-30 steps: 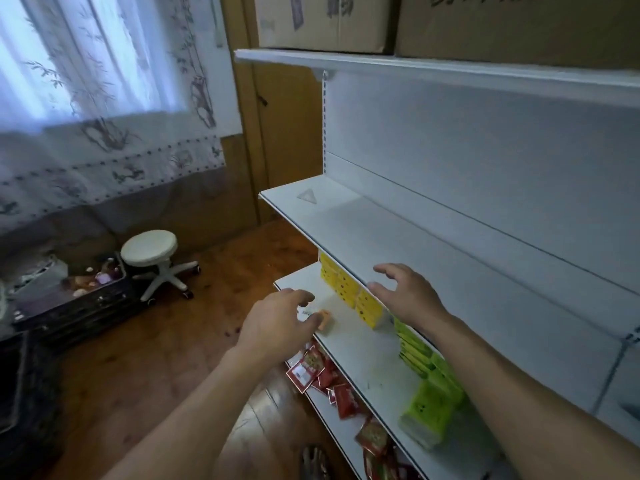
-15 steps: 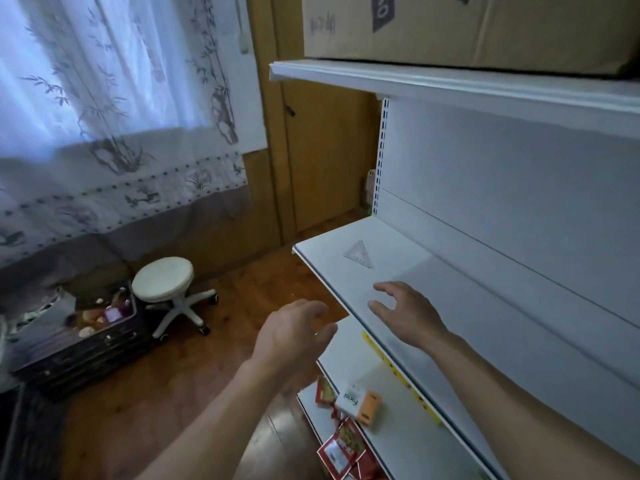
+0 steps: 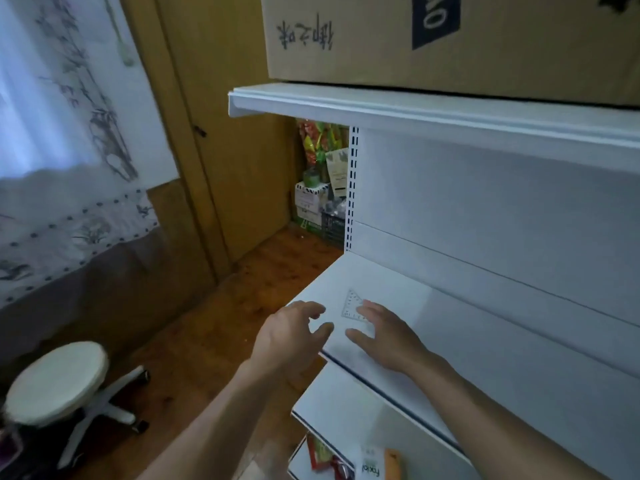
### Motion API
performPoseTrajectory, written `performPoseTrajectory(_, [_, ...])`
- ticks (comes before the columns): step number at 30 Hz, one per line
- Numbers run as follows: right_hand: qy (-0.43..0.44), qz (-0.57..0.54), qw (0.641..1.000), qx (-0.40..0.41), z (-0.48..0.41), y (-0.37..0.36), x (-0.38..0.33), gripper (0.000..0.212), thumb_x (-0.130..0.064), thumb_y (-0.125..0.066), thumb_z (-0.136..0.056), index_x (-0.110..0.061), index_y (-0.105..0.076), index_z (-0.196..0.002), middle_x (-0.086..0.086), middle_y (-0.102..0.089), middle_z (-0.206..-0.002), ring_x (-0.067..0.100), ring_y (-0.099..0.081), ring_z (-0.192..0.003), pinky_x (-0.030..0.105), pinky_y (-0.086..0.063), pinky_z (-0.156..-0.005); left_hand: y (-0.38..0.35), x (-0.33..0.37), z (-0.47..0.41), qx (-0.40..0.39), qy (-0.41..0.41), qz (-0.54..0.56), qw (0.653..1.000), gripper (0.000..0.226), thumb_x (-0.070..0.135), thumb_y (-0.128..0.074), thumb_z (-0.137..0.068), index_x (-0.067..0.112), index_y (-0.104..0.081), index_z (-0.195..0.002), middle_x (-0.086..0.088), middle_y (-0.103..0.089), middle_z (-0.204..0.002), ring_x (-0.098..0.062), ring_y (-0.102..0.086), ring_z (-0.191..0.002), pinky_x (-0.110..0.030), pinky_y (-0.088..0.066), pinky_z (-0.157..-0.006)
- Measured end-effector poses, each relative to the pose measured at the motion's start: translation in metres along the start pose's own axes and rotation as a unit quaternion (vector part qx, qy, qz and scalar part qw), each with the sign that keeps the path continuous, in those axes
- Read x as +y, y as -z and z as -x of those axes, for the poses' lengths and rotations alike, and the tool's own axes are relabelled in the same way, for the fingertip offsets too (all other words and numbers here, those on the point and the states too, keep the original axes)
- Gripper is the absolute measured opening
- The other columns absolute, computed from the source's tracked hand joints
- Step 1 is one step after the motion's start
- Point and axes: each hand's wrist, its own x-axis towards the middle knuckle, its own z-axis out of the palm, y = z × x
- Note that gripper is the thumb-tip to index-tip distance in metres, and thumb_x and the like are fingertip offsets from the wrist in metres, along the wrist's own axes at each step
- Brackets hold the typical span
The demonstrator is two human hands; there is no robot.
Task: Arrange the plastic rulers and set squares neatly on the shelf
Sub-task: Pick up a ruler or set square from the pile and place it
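A clear plastic set square lies flat near the left end of the white shelf. My right hand rests palm-down on the shelf with fingers spread, its fingertips at the set square's right corner. My left hand hovers at the shelf's front left corner with loosely bent fingers, just left of the set square, and holds nothing. No ruler is visible.
A cardboard box sits on the upper shelf. Packaged goods lie on lower shelves. A white stool stands on the wooden floor at left. Stacked goods fill the corner behind the shelf unit.
The view has swung left and up along the shelf. Both hands moved left toward the set square, and my right fingertips now reach its corner.
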Motion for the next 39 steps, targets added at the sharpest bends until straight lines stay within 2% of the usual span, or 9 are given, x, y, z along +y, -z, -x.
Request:
performPoseTrajectory(8, [-0.047, 0.115, 0.992, 0.007, -0.02, -0.045, -0.031, 0.088, -0.079, -0.025, -0.08, -0.026, -0.019, -0.15, -0.004, -0.011, -0.16, 0.018, -0.006, -0.148, 0.042, -0.005, -0.118, 0.02, -0.046, -0.045, -0.029, -0.084, -0.005, 0.996, 0.04, 0.052, -0.054, -0.09, 0.035, -0.055, -0.127, 0.015, -0.06, -0.122, -0.006, -0.059, -0.102, -0.022, -0.057, -0.078])
performPoseTrajectory(13, [-0.003, 0.144, 0.988, 0.063, -0.004, -0.069, -0.044, 0.076, -0.069, -0.046, -0.083, -0.03, -0.029, -0.145, -0.008, -0.026, -0.155, 0.017, -0.024, -0.143, 0.037, -0.02, -0.117, 0.014, -0.066, -0.046, -0.044, -0.105, 0.007, 0.993, 0.04, 0.054, -0.054, -0.09, 0.037, -0.054, -0.126, 0.016, -0.059, -0.125, -0.006, -0.06, -0.102, -0.019, -0.054, -0.079])
performPoseTrajectory(18, [0.043, 0.124, 0.977, 0.168, 0.009, -0.084, -0.047, 0.04, -0.04, -0.061, -0.088, -0.03, -0.059, -0.127, -0.011, -0.06, -0.129, 0.008, -0.057, -0.115, 0.022, -0.047, -0.093, 0.011, -0.073, -0.044, -0.065, -0.116, 0.02, 0.991, 0.04, 0.053, -0.055, -0.089, 0.038, -0.054, -0.126, 0.015, -0.059, -0.126, -0.008, -0.06, -0.103, -0.022, -0.055, -0.08])
performPoseTrajectory(22, [0.065, 0.126, 0.968, 0.206, 0.012, -0.074, -0.05, 0.024, -0.042, -0.058, -0.089, -0.029, -0.067, -0.107, -0.009, -0.069, -0.109, 0.01, -0.065, -0.095, 0.014, -0.039, -0.069, 0.014, -0.076, -0.047, -0.073, -0.121, 0.027, 0.99, 0.04, 0.052, -0.055, -0.09, 0.036, -0.054, -0.127, 0.013, -0.059, -0.128, -0.009, -0.059, -0.105, -0.022, -0.056, -0.079])
performPoseTrajectory(26, [0.073, 0.163, 0.967, 0.183, 0.012, -0.082, -0.048, 0.042, -0.052, -0.062, -0.082, -0.03, -0.061, -0.119, -0.011, -0.064, -0.117, 0.011, -0.06, -0.104, 0.02, -0.046, -0.075, 0.012, -0.075, -0.046, -0.098, -0.123, 0.037, 0.987, 0.041, 0.05, -0.055, -0.091, 0.034, -0.054, -0.129, 0.012, -0.058, -0.129, -0.007, -0.059, -0.104, -0.018, -0.052, -0.078])
performPoseTrajectory(28, [0.066, 0.19, 0.962, 0.187, 0.01, -0.088, -0.046, 0.046, -0.052, -0.07, -0.076, -0.028, -0.065, -0.116, -0.009, -0.065, -0.111, 0.014, -0.062, -0.096, 0.024, -0.051, -0.072, 0.011, -0.075, -0.045, -0.103, -0.118, 0.04, 0.987, 0.041, 0.049, -0.055, -0.091, 0.033, -0.054, -0.129, 0.011, -0.058, -0.129, -0.007, -0.058, -0.105, -0.018, -0.051, -0.079])
performPoseTrajectory(31, [0.061, 0.202, 0.954, 0.215, 0.006, -0.093, -0.047, 0.037, -0.044, -0.075, -0.075, -0.027, -0.071, -0.108, -0.006, -0.069, -0.103, 0.012, -0.064, -0.086, 0.022, -0.053, -0.064, 0.012, -0.075, -0.045, -0.105, -0.113, 0.044, 0.987, 0.04, 0.047, -0.056, -0.091, 0.033, -0.054, -0.129, 0.01, -0.057, -0.13, -0.009, -0.059, -0.106, -0.02, -0.052, -0.081])
performPoseTrajectory(36, [0.119, 0.188, 0.938, 0.267, 0.007, -0.085, -0.046, 0.025, -0.03, -0.075, -0.078, -0.02, -0.073, -0.101, -0.005, -0.073, -0.099, 0.011, -0.068, -0.08, 0.021, -0.054, -0.065, 0.012, -0.082, -0.053, -0.107, -0.104, 0.056, 0.987, 0.04, 0.048, -0.055, -0.091, 0.034, -0.053, -0.128, 0.011, -0.058, -0.129, -0.01, -0.059, -0.106, -0.021, -0.052, -0.081])
performPoseTrajectory(39, [0.073, 0.099, 0.945, 0.304, 0.008, -0.067, -0.05, 0.019, -0.026, -0.061, -0.087, -0.019, -0.072, -0.1, -0.008, -0.072, -0.098, 0.008, -0.068, -0.082, 0.012, -0.048, -0.07, 0.012, -0.083, -0.055, -0.111, -0.08, 0.117, 0.984, 0.04, 0.048, -0.055, -0.091, 0.033, -0.054, -0.128, 0.012, -0.057, -0.129, -0.007, -0.057, -0.107, -0.021, -0.049, -0.079])
